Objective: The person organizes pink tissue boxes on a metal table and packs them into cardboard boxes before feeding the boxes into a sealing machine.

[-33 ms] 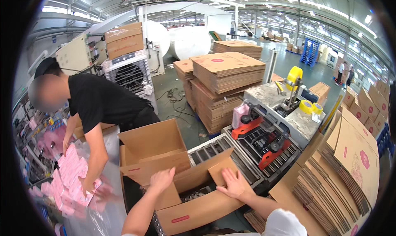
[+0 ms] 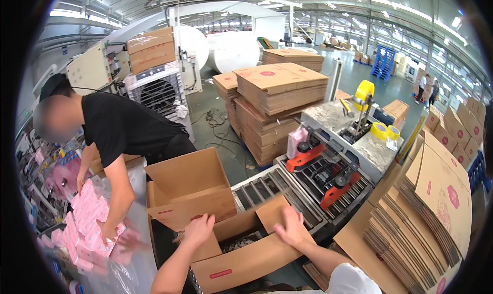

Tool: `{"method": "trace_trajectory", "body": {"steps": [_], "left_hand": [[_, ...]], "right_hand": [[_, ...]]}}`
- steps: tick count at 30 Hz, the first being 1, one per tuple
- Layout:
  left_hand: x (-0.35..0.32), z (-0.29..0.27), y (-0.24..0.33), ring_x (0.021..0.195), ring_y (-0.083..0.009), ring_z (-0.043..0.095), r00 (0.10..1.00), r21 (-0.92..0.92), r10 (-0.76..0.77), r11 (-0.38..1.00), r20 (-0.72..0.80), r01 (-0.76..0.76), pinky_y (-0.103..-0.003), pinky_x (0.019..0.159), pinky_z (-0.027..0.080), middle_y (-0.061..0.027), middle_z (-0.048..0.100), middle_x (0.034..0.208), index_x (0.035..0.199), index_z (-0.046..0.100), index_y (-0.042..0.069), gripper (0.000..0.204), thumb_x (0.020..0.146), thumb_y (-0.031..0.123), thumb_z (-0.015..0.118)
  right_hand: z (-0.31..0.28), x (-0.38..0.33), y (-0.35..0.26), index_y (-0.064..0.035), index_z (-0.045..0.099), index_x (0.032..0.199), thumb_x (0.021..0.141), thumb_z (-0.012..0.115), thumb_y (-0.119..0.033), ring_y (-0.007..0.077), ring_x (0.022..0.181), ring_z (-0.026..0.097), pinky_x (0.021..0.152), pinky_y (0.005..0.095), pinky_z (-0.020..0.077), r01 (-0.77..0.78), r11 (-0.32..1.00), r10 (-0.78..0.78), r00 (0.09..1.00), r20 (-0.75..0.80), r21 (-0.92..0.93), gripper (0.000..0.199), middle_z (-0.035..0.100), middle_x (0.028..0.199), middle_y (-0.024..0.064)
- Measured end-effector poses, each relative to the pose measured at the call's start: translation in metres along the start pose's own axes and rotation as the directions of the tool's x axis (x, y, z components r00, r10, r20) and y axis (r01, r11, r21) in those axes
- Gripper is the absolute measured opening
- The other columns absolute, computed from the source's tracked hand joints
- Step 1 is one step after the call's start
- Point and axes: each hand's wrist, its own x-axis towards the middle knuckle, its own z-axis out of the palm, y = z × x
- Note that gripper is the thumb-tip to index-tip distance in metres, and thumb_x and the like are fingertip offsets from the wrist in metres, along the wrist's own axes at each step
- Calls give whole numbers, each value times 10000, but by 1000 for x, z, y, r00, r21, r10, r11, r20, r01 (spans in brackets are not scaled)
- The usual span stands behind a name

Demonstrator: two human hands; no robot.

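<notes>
Head view: a brown cardboard carton (image 2: 241,248) lies at about 6 o'clock, its near end resting on the roller conveyor (image 2: 267,186), and both of the wearer's hands are pressed flat on its flaps. The left hand (image 2: 197,228) is spread on the inner flap at the carton's 10 o'clock corner, fingers loosely open and gripping nothing; the right hand (image 2: 290,226) lies palm-down on the flap at 1 o'clock, slightly blurred, also empty. By my reading the box is already opened out from flat and the flaps are partly folded down, but no tape shows on them and it has not entered the red-armed taping machine (image 2: 328,178) at 2 o'clock. A second open carton (image 2: 187,188) stands just beside it at 10 o'clock. At 9 o'clock a person in a black shirt (image 2: 128,127) bends over pink packets (image 2: 84,219) on a plastic-covered table. Flat carton blanks (image 2: 426,217) lean at 3 o'clock, stacked blanks on pallets (image 2: 272,99) sit at 12 o'clock, and large white rolls (image 2: 231,50) stand beyond on the grey concrete floor of a wide, roof-lit hall
</notes>
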Motion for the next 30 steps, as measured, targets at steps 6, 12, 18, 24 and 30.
{"method": "trace_trajectory", "body": {"steps": [6,12,18,24,30], "left_hand": [[-84,116,-132,1361,-320,211,927,238,215,960,-308,-144,-556,1085,115,-190,292,1435,1351,336,-27,789,794,492,541],[-121,124,-238,1371,-358,166,877,-96,-117,992,-465,81,-499,1107,91,-190,230,1469,1407,242,-3,701,854,374,451],[-112,172,-272,1304,-300,314,881,-899,-444,435,-162,54,-487,1046,276,-128,251,1469,1415,240,33,625,945,428,355],[-98,224,-229,1334,-245,268,998,-965,36,-260,-42,-32,-432,1076,228,-102,262,1476,1433,239,96,762,890,624,322],[-151,136,-127,1390,-269,154,993,-993,-22,-23,115,115,-455,1104,95,-131,169,1510,1462,56,77,932,827,750,165]], "right_hand": [[22,16,20,-11,511,1213,924,406,-526,236,1097,541,955,361,403,-749,59,426,616,662,659,600,542,1226,120],[190,-85,143,26,522,1228,777,455,-714,307,1103,548,936,380,415,-833,553,614,412,673,5,870,569,1203,190],[114,-42,105,45,599,1111,797,615,-535,221,873,637,766,358,511,-813,449,443,562,698,369,659,651,1022,136],[-117,55,-71,-31,567,1088,841,610,-236,103,684,569,633,257,474,-578,435,-275,645,713,690,324,621,915,43],[-4,-47,-176,40,373,1317,871,532,-475,325,1189,460,1004,377,370,-44,788,-599,176,781,614,699,448,1293,267]]}}
